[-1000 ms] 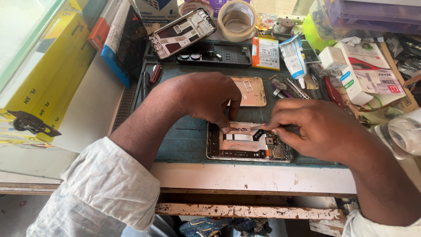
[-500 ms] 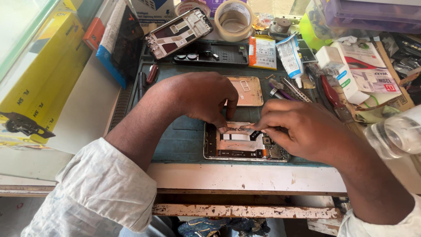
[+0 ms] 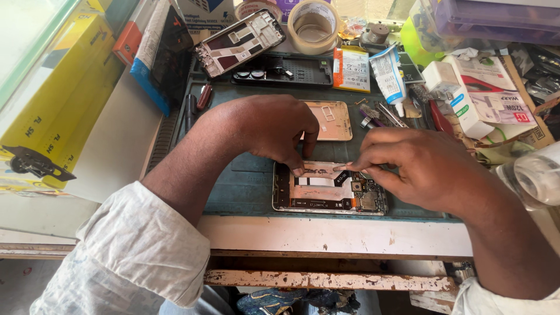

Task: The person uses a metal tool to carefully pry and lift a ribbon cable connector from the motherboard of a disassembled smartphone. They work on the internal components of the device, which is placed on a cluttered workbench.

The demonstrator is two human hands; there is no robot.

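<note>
An opened phone lies flat on the dark green work mat, its back off and its boards and flex cables showing. My left hand arches over its top edge, with fingertips pressing down on the phone's upper part. My right hand comes in from the right, its thumb and forefinger pinched on a small dark part at the phone's upper right. Whether a tool is in that pinch is hidden by the fingers.
A beige phone back cover lies just behind the phone. Further back are a phone frame, a dark tray, a tape roll, an orange battery and a glue tube. Yellow boxes stand left, cartons right.
The view has shifted slightly. My right hand's fingers have moved up along the phone toward its top edge, closer to my left fingertips. The phone itself stays put.
</note>
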